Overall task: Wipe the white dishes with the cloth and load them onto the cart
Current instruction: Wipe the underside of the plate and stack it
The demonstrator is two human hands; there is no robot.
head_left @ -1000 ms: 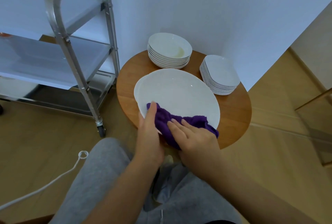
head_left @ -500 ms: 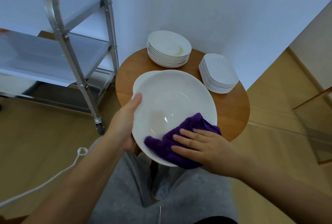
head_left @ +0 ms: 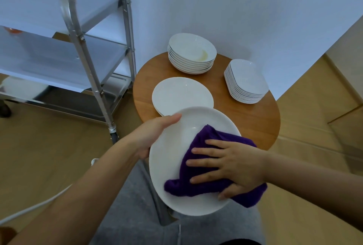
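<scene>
Lifted off the table toward six o'clock, our plate (head_left: pixel 172 158) sits gripped in the left hand (head_left: pixel 149 136) while the right hand (head_left: pixel 231 168) presses the cloth (head_left: pixel 198 184) flat-fingered; stacks (head_left: pixel 191 54) at twelve o'clock remain unwiped, nothing visibly loaded.

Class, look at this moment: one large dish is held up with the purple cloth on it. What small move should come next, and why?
Probably sweep the purple cloth across the bare upper part of the large dish. The right hand presses it flat on the lower right side only, while the left hand grips the rim, lifted off the round table. Loading the cart seems premature.
</scene>
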